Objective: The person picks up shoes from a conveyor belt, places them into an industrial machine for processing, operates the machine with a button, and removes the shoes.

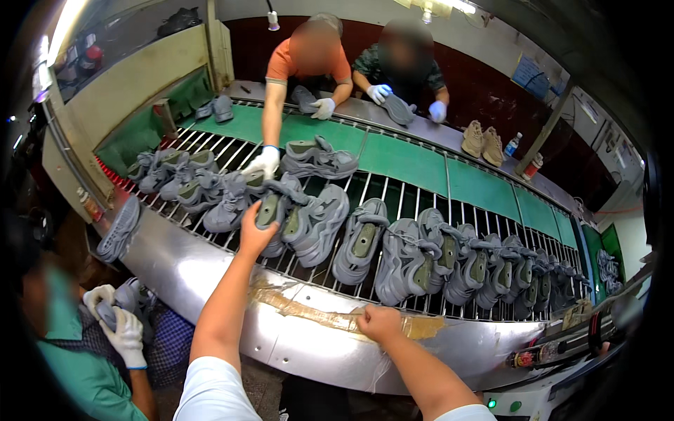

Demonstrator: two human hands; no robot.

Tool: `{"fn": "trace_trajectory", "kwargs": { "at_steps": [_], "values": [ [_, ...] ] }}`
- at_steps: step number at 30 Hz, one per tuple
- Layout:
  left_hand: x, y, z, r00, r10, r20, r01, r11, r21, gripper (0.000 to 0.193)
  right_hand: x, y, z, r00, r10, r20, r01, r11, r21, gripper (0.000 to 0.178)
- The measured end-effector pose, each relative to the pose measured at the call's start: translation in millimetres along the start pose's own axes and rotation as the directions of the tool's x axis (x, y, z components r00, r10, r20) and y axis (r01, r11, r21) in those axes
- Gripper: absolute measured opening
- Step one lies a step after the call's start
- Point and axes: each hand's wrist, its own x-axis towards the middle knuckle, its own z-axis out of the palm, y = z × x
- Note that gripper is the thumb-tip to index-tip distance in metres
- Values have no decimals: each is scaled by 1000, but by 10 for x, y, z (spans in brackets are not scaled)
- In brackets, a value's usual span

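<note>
The person's bare left hand point(257, 233) is curled round the heel end of a grey, chunky-soled lace-up shoe point(278, 205) with an olive-green insole, pinching it between thumb and fingers, though the far fingertips are hidden. The shoe sits over a rack of silver metal rods point(390, 200), at about 10 o'clock from the bare right hand point(380, 323). That right hand is closed in a fist against a strip of brown tape point(302, 306) on the shiny metal edge; I cannot tell whether it pinches anything.

At 12 o'clock from the left hand, a co-worker's white-gloved hand point(262, 162) reaches in among the shoes. More grey shoes crowd at 10 o'clock and 3 o'clock, their laces close enough to snag.

The shoe should be light for its bulk, with a soft upper that gives under pressure and a stiffer, springy sole. It is hardly fragile, but a squeeze on the collar alone could fold it and let the sole swing. The firmest hold is probably the heel, thumb inside the collar and fingers low on the sole wall, clear of the laces
</note>
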Motion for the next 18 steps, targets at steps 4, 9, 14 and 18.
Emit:
{"fn": "trace_trajectory", "kwargs": {
  "at_steps": [4,9,14,18],
  "values": [
    [521,557,564,936,295,-193,-250,942,224,29,21,11,54,1000,12,0,-12,1000,4,17],
    [1594,632,1970,952,-292,88,279,950,141,62,124,79,-28,994,65,87,-67,997,28,19],
    [2414,-168,2465,877,-481,15,456,841,293,70,195,124,-82,988,11,156,-31,992,126,19],
    [2271,-273,2958,899,-436,36,418,881,222,56,136,285,59,996,43,82,-56,985,165,16]
  ]
}}
